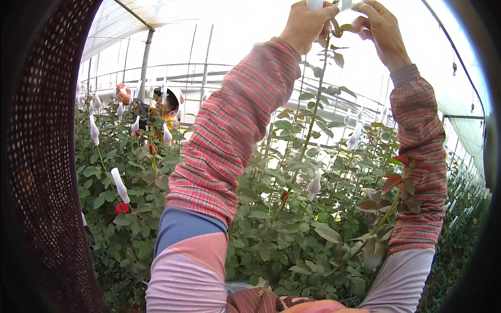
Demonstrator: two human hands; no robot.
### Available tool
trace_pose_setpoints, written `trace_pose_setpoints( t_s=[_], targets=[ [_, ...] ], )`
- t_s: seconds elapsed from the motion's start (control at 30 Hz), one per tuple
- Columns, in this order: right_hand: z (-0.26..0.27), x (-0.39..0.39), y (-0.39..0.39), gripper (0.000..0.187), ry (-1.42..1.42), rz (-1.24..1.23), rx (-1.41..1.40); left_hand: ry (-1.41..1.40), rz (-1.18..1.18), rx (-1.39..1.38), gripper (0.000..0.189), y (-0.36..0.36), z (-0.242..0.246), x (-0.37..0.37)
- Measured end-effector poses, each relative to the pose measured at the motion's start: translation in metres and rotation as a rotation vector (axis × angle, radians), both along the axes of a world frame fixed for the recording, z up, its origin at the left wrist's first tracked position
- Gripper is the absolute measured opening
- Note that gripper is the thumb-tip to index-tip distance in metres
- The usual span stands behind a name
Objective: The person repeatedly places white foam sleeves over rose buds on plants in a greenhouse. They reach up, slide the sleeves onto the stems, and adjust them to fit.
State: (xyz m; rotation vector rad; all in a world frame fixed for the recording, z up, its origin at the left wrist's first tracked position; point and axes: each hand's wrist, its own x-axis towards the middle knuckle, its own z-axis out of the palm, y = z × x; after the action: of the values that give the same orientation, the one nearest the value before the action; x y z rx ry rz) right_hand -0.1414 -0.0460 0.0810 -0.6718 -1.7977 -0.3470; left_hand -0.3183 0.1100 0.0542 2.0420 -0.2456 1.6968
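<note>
Both my hands are raised at the top of the view, around the tip of a tall rose stem. My left hand is closed, with a white sleeve sticking up out of it and the leafy stem at its fingertips. Just to the right is a second white sleeve, with the fingertips of my right hand pinched at its edge. The frame cuts off the tops of both sleeves, so any bud in them is hidden.
Dense rose bushes fill the space ahead, many buds wearing white net sleeves. A red rose shows low at left. Behind the left rows is another person. A reddish-leaved shoot crosses before my right forearm. A metal post stands behind.
</note>
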Motion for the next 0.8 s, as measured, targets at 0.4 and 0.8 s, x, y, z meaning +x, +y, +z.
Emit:
trace_pose_setpoints(
  t_s=[0.4, 0.8],
  targets=[
    [0.017, -0.004, -0.007, 0.041, -0.094, -0.008, -0.051, -0.162, 0.205, 0.133, 0.026, -0.044, -0.008, 0.009],
    [0.024, -0.001, -0.009, 0.041, -0.23, -0.048, -0.192, -0.113, -0.055, -0.132, 0.034, -0.03, 0.003, 0.005]
  ],
)
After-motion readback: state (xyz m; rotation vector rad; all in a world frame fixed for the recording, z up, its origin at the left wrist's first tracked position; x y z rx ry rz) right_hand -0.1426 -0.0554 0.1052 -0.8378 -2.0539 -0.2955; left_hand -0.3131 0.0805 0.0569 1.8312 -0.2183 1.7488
